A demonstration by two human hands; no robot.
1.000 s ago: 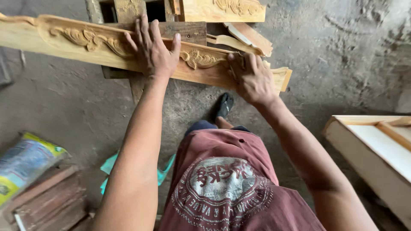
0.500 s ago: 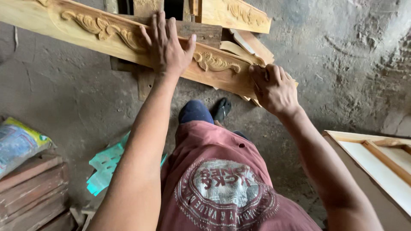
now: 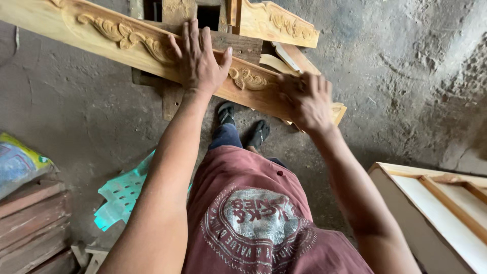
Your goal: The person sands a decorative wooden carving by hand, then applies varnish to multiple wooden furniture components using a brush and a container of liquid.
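Observation:
A long pale wooden plank [image 3: 101, 38] with carved leaf scrolls runs slantwise across the top of the view, resting on a dark wooden support. My left hand [image 3: 199, 61] lies flat on its middle, fingers spread over the carving. My right hand [image 3: 307, 99] rests on the plank near its right end and is blurred by motion. Its fingers are bent over the wood, and I cannot tell whether it holds anything.
A second carved piece [image 3: 276, 23] lies behind the plank. A pale wooden frame [image 3: 436, 203] stands at the right. At the left are stacked reddish boards [image 3: 30, 223], a plastic bag [image 3: 18, 162] and a teal perforated sheet [image 3: 122, 195]. My sandalled feet [image 3: 225, 112] stand on the concrete floor.
The view has shifted, so the plank now slants more steeply. My left hand has stayed pressed on the carving, and my right hand has moved along the plank's right end.

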